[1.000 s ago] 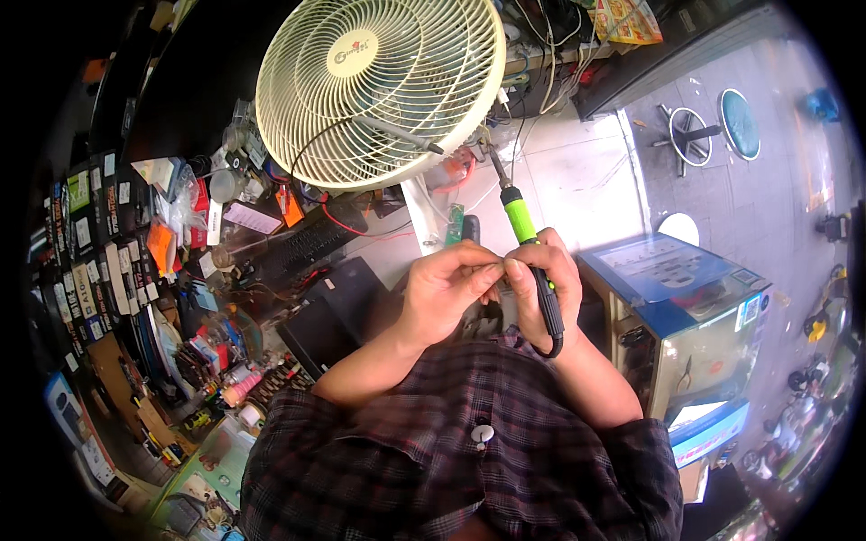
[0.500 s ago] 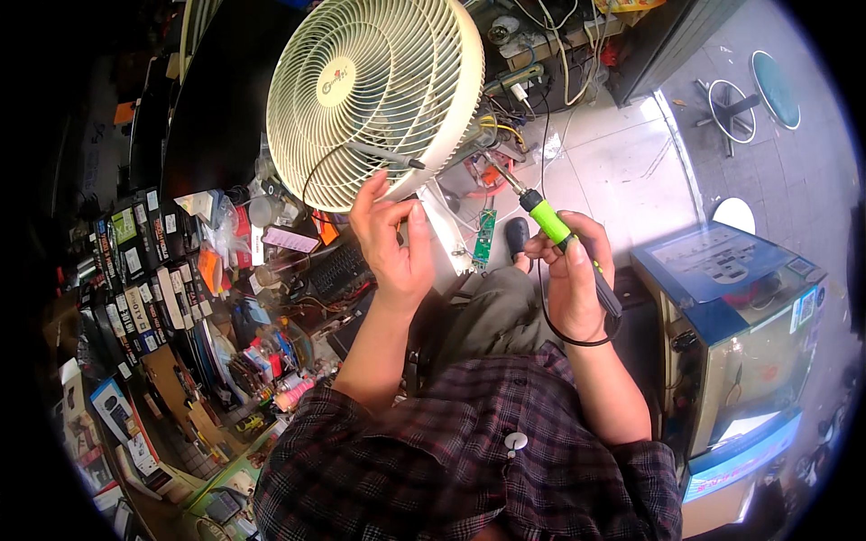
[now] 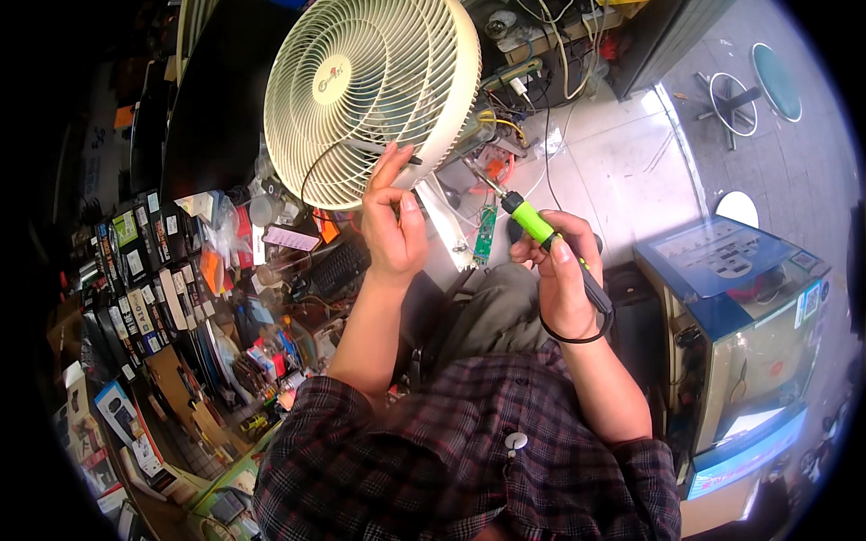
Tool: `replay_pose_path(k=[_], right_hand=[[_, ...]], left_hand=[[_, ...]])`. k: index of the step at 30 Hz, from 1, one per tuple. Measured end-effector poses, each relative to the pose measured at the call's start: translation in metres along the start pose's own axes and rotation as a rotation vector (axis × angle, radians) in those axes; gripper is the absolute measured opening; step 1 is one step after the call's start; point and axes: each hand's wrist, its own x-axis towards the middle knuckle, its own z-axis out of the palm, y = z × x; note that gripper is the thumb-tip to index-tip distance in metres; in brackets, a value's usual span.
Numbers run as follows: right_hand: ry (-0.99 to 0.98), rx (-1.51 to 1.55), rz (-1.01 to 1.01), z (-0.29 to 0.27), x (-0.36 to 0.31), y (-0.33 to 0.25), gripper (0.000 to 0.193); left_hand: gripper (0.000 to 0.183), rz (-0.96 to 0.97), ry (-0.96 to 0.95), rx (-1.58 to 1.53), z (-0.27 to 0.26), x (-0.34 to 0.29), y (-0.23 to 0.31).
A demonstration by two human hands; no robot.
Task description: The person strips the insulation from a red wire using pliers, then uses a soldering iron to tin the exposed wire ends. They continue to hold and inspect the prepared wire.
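Note:
My right hand (image 3: 566, 275) grips a green-and-black soldering iron (image 3: 532, 221), its metal tip pointing up and to the left. The iron's black cord loops round at my wrist. My left hand (image 3: 394, 225) is raised in front of the lower edge of a cream fan (image 3: 374, 99). Two of its fingers stretch upward, while thumb and forefinger bend together; anything small between them is not visible. Partly behind those fingers is a grey rod (image 3: 363, 146) with a dark tip and a thin black cable. A narrow green circuit board (image 3: 485, 236) shows between my hands, below the iron's tip.
Boxes (image 3: 135, 288), tools and loose parts crowd the left, near a dark keyboard (image 3: 338, 269). Cables and a white plug (image 3: 520, 87) lie beyond the iron. A blue-topped case (image 3: 722, 270) stands at right. Farther off is a green-seated stool (image 3: 778, 83).
My right hand has moved slightly left with the soldering iron. My left hand has risen a little, its fingers now overlapping the grey rod and its thumb closer to the forefinger.

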Motion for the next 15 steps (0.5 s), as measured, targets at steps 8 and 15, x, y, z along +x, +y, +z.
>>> replay_pose_path(k=[8,15], right_hand=[[-0.023,-0.053,0.011,0.005,-0.0034,0.0037,0.044],[-0.038,-0.071,0.024,0.0049,-0.0044,0.0072,0.043]], left_hand=[[0.007,0.007,0.019,-0.006,0.0014,0.0001,0.0005],[0.007,-0.004,0.028,0.027,0.0025,0.002,0.0029]])
